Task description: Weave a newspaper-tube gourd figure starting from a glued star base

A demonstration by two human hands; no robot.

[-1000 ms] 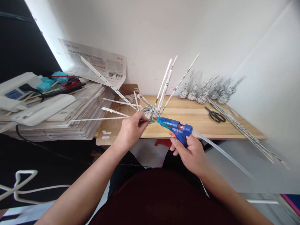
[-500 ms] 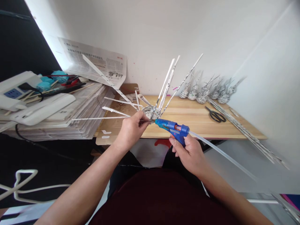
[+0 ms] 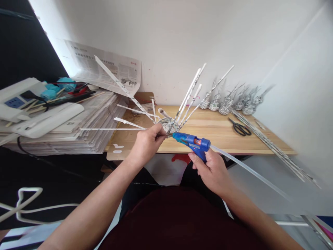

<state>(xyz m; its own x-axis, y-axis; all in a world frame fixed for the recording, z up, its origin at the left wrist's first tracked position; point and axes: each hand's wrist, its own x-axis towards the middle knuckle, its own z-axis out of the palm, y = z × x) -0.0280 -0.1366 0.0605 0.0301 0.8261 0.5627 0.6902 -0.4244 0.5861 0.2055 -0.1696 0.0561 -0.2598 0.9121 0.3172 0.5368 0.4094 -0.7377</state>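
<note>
My left hand [image 3: 148, 142] pinches the near edge of a small woven newspaper piece [image 3: 168, 124], from which several rolled paper sticks fan up and out. Wrapped round the handle of a blue hot glue gun [image 3: 194, 142], my right hand [image 3: 212, 170] points its nozzle left. The nozzle tip is right beside my left fingertips at the woven edge; whether it touches the paper I cannot tell. A long clear glue stick [image 3: 249, 170] sticks out of the gun's back end. My left fingers hide part of the weave.
Black scissors [image 3: 239, 127] and a bundle of paper sticks [image 3: 270, 146] lie right on the wooden table [image 3: 213, 121]. Several woven paper pieces [image 3: 225, 105] stand by the wall. Stacked newspapers [image 3: 91, 128], bearing a white power strip [image 3: 49, 119], are at left.
The woven piece has turned slightly, so its upright sticks lean further right. Both hands and the glue gun stay almost where they were.
</note>
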